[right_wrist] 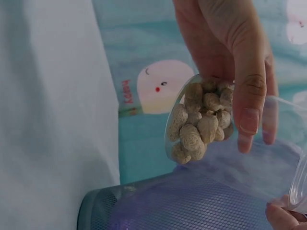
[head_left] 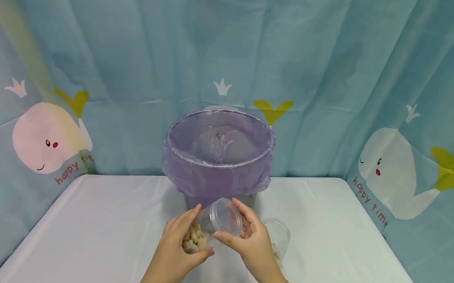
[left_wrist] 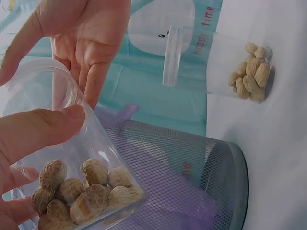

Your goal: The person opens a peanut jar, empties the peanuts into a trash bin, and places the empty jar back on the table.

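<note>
Both hands hold one clear plastic jar [head_left: 208, 227] tilted above the table, with shelled peanuts [head_left: 194, 241] heaped at its lower end. My left hand [head_left: 200, 232] grips the jar body, thumb [left_wrist: 43, 128] pressed on its wall. Fingers and thumb of my right hand [head_left: 227, 218] curl round the jar's lid [head_left: 226, 216] at the upper end. The right wrist view shows the peanuts [right_wrist: 199, 122] through the jar's base under the left hand [right_wrist: 235, 62]. A second clear jar [head_left: 278, 238] with a few peanuts [left_wrist: 250, 72] stands on the table just right of the hands.
A mesh waste bin [head_left: 218, 155] lined with a purple bag stands just behind the hands, in the middle of the white table [head_left: 104, 241]. A blue curtain with whale pictures [head_left: 391, 172] closes in the back and both sides.
</note>
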### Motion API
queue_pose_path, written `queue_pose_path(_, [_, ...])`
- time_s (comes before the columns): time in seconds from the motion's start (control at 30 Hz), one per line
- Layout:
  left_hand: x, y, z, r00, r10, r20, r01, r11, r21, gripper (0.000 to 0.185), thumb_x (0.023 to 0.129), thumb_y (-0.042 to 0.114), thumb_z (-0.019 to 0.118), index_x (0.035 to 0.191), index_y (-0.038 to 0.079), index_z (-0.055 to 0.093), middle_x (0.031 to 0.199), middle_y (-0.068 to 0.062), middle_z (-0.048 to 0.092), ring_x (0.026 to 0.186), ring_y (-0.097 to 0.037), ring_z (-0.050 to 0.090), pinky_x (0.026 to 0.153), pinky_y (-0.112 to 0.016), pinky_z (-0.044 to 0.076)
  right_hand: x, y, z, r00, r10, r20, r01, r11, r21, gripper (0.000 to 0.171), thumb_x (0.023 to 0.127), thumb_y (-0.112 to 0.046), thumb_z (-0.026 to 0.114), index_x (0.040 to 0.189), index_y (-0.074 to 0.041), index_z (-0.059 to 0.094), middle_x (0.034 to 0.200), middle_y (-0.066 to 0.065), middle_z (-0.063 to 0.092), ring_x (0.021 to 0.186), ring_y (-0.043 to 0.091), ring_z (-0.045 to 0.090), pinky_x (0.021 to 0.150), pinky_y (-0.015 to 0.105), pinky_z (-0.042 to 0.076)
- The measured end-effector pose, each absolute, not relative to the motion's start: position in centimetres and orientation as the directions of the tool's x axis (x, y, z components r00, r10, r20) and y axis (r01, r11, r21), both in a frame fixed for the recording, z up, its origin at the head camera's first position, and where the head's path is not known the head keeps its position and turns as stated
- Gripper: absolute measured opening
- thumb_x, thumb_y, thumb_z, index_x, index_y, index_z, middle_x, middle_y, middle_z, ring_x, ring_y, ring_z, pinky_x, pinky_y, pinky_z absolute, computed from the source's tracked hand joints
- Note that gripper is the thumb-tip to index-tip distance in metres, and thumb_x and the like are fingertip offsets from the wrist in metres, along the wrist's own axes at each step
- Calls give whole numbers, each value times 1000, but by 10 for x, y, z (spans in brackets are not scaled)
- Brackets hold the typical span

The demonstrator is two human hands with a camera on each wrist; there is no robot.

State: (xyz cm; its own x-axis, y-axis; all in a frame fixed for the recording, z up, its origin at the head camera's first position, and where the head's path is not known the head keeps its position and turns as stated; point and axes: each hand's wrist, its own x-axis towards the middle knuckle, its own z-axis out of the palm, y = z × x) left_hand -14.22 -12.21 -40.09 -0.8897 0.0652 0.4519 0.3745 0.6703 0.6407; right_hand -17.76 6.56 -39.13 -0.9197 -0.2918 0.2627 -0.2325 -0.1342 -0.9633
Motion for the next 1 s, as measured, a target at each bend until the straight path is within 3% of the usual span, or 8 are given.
queue_pose_path(0.47, [-143,-122,-398,-903,27,429,348,633,692,90,66,11,92,146,14,50,145,-9,53,122,-26,46,96,-55,54,-182,70,-393,-879,-318,354,-336,-113,-935,77,83,-12,80,148,1,41,156,22,36,149,35,29,104,16,47])
queue_pose_path(0.73, [-141,-126,-397,-915,29,402,329,631,703,87,67,14,92,144,11,52,145,-11,53,127,-33,50,100,-58,52,-182,71,-393,-877,-334,347,-346,-63,-936,76,81,-16,82,146,-3,45,154,18,42,143,31,41,106,16,45])
queue_pose_path(1.0, [-143,-124,-398,-894,56,445,375,636,674,87,65,11,93,142,7,53,141,-16,55,123,-40,59,95,-48,56,-182,75,-395,-875,-334,352,-357,-49,-933,76,81,-15,82,147,-4,45,154,17,43,141,30,43,105,16,46])
